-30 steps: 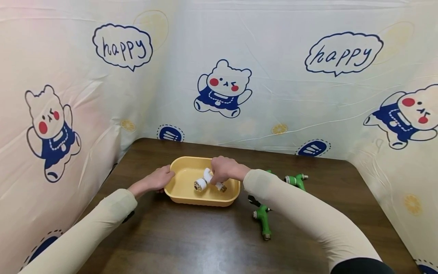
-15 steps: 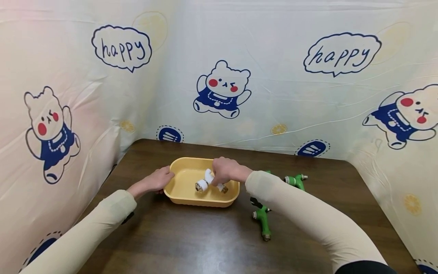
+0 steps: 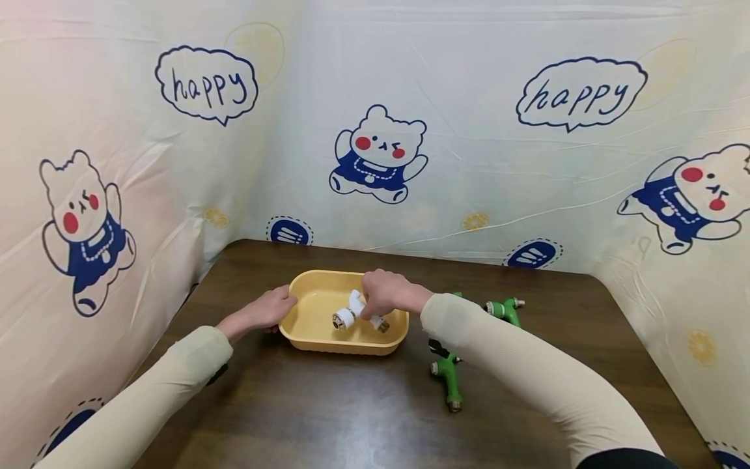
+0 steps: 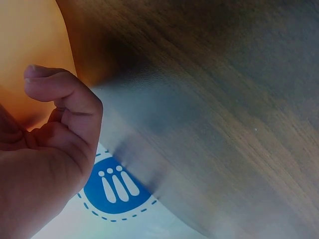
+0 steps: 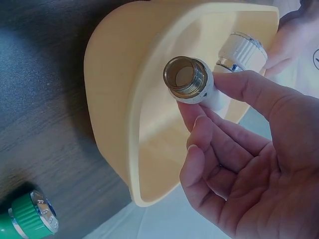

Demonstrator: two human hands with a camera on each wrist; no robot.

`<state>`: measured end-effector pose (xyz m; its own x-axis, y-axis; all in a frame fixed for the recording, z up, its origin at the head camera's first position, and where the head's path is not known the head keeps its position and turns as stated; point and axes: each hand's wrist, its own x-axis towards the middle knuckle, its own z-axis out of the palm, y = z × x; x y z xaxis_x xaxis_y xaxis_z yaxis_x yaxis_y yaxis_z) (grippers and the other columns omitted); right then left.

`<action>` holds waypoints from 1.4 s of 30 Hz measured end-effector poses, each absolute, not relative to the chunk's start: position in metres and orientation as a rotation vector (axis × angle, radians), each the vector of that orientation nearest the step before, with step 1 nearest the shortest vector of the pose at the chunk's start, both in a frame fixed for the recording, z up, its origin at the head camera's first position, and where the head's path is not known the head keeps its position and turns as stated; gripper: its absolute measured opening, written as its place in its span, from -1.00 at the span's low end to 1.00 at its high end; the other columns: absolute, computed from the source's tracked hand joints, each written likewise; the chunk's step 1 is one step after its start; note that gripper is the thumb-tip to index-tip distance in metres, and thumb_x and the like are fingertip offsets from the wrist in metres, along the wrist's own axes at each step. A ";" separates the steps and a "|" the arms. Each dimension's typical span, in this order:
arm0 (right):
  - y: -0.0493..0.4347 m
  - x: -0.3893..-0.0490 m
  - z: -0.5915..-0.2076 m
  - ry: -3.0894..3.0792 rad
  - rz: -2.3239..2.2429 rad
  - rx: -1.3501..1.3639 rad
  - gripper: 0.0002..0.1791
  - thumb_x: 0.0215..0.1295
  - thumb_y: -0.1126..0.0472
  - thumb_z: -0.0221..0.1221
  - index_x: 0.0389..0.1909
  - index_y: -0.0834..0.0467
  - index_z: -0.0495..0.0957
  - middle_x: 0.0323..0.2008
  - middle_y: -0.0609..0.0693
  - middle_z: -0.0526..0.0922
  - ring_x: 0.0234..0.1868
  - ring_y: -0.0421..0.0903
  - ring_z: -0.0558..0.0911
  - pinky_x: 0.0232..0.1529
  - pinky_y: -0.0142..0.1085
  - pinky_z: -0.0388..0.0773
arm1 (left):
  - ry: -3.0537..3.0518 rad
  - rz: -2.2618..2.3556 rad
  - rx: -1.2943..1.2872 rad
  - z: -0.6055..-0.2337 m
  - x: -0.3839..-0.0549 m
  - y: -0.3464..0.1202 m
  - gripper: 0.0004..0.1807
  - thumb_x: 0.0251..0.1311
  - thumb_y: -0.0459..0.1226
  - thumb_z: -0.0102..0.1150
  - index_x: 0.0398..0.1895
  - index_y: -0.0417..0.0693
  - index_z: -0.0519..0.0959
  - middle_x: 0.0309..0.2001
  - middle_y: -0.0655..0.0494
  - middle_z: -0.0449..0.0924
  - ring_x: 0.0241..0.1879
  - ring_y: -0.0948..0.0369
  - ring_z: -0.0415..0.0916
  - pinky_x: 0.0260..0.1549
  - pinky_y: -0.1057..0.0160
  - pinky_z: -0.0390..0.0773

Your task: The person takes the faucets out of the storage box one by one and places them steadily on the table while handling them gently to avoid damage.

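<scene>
A yellow plastic basin (image 3: pixel 346 347) stands on the brown table. My left hand (image 3: pixel 271 308) grips its left rim, thumb on top and fingers curled beneath, as the left wrist view also shows. Over the basin's right half, my right hand (image 3: pixel 387 293) pinches a white valve (image 3: pixel 347 317) between thumb and fingers. The valve has a ribbed white knob (image 5: pixel 242 51) and a threaded brass end (image 5: pixel 185 78), which faces the right wrist camera. Part of its body is hidden behind my right fingers.
Right of the basin lie a green valve (image 3: pixel 450 381) with a black part and, farther back, another green valve (image 3: pixel 505 309). A bit of green shows behind my right wrist. Printed cloth (image 3: pixel 480 163) hangs around the table (image 3: pixel 328 410).
Both hands keep their grip on the basin and the white valve. The whole head view shifts very slightly; the valve turns a little in my right hand.
</scene>
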<state>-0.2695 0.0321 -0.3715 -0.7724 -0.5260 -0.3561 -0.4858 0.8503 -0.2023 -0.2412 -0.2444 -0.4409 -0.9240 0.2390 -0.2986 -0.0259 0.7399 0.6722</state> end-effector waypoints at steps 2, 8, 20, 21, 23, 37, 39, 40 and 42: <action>0.033 -0.268 -0.370 2.626 -0.138 -0.756 -0.46 0.23 0.11 0.43 -0.79 0.02 0.31 -0.81 -0.18 0.17 -0.73 -0.24 0.15 -0.66 -0.36 0.13 | 2.576 1.000 0.168 -0.442 -0.241 -0.245 -0.60 0.59 -0.23 -0.31 0.23 -0.37 0.33 -0.56 -0.05 0.54 -0.72 0.17 0.45 -0.73 0.26 0.49; 0.035 -0.268 -0.367 2.631 -0.135 -0.771 -0.48 0.23 0.11 0.43 -0.79 0.02 0.35 -0.81 -0.18 0.20 -0.73 -0.24 0.17 -0.67 -0.36 0.15 | 2.567 0.999 0.175 -0.439 -0.240 -0.245 -0.59 0.60 -0.23 -0.31 0.25 -0.38 0.31 -0.55 -0.05 0.53 -0.71 0.17 0.45 -0.72 0.27 0.48; 0.036 -0.267 -0.361 2.642 -0.111 -0.756 -0.49 0.24 0.09 0.44 -0.78 0.02 0.39 -0.80 -0.19 0.27 -0.71 -0.24 0.24 -0.65 -0.36 0.20 | 2.562 0.998 0.188 -0.439 -0.242 -0.245 -0.60 0.59 -0.22 -0.30 0.20 -0.38 0.32 -0.55 -0.07 0.53 -0.70 0.15 0.46 -0.72 0.26 0.48; 0.036 -0.266 -0.360 2.645 -0.110 -0.757 -0.49 0.23 0.09 0.44 -0.78 0.02 0.38 -0.80 -0.18 0.27 -0.71 -0.24 0.23 -0.65 -0.35 0.19 | 2.556 1.002 0.195 -0.439 -0.242 -0.245 -0.60 0.58 -0.22 -0.30 0.20 -0.39 0.32 -0.55 -0.07 0.54 -0.70 0.15 0.46 -0.72 0.26 0.49; 0.036 -0.266 -0.359 2.647 -0.095 -0.761 -0.48 0.23 0.08 0.44 -0.79 0.01 0.37 -0.80 -0.19 0.25 -0.71 -0.24 0.22 -0.65 -0.35 0.18 | 2.540 1.030 0.242 -0.444 -0.246 -0.250 -0.58 0.59 -0.19 -0.31 0.19 -0.39 0.31 -0.55 -0.04 0.52 -0.70 0.16 0.44 -0.74 0.27 0.47; 0.045 -0.263 -0.353 2.631 -0.174 -0.751 -0.53 0.25 0.12 0.44 -0.77 0.03 0.44 -0.79 -0.15 0.50 -0.74 -0.24 0.42 -0.67 -0.38 0.30 | 2.563 0.982 0.171 -0.437 -0.240 -0.242 -0.60 0.60 -0.24 -0.31 0.24 -0.39 0.31 -0.54 -0.09 0.54 -0.70 0.16 0.44 -0.72 0.26 0.48; 0.046 -0.261 -0.352 2.630 -0.185 -0.747 -0.56 0.25 0.14 0.43 -0.74 0.04 0.47 -0.77 -0.13 0.53 -0.73 -0.24 0.45 -0.67 -0.38 0.32 | 2.563 0.983 0.166 -0.436 -0.239 -0.242 -0.59 0.60 -0.23 -0.31 0.25 -0.38 0.30 -0.53 -0.08 0.54 -0.70 0.15 0.44 -0.72 0.25 0.48; 0.046 -0.261 -0.351 2.629 -0.189 -0.744 -0.57 0.25 0.14 0.43 -0.74 0.05 0.48 -0.77 -0.13 0.55 -0.73 -0.24 0.46 -0.67 -0.38 0.33 | 2.563 0.983 0.163 -0.436 -0.239 -0.242 -0.59 0.60 -0.23 -0.31 0.26 -0.38 0.30 -0.53 -0.08 0.54 -0.70 0.15 0.44 -0.71 0.25 0.49; 0.047 -0.260 -0.351 2.628 -0.193 -0.737 -0.59 0.25 0.15 0.43 -0.72 0.06 0.50 -0.75 -0.12 0.57 -0.72 -0.23 0.49 -0.66 -0.38 0.35 | 2.564 0.982 0.160 -0.437 -0.239 -0.243 -0.59 0.61 -0.23 -0.31 0.26 -0.38 0.30 -0.53 -0.08 0.54 -0.70 0.15 0.45 -0.71 0.24 0.49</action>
<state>-0.2602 0.0470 -0.3513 -0.7797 -0.5244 -0.3421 -0.4688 0.8511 -0.2363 -0.2395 -0.2427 -0.4371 -0.9177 0.2409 -0.3158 -0.0316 0.7483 0.6626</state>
